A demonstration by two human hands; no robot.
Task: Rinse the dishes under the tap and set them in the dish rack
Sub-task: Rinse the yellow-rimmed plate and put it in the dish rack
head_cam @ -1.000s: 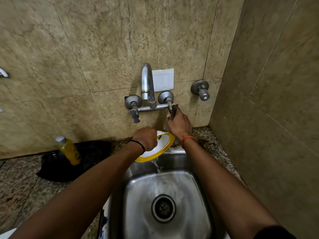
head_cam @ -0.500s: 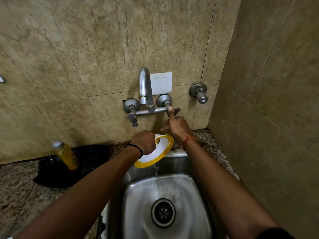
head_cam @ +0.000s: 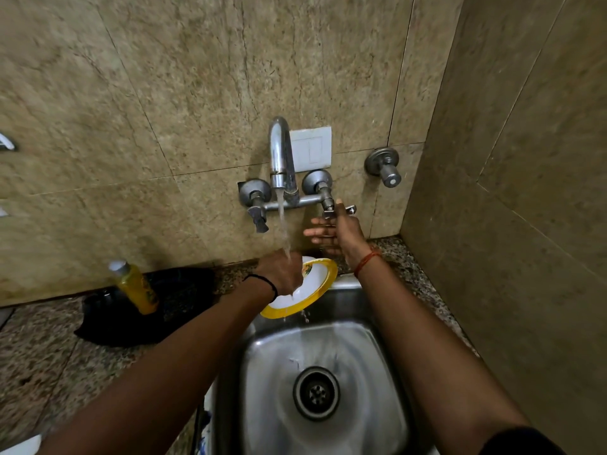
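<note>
Now left hand (head_cam: 283, 270) grips plate (head_cam: 313, 284) under tap (head_cam: 281, 156) water, right hand (head_cam: 335, 233) open w/ fingers spread just beside stream.

You see dim, warm light, soft glare on the steel sink (head_cam: 387, 356), wide-angle bending and slight blur at the edges.
</note>
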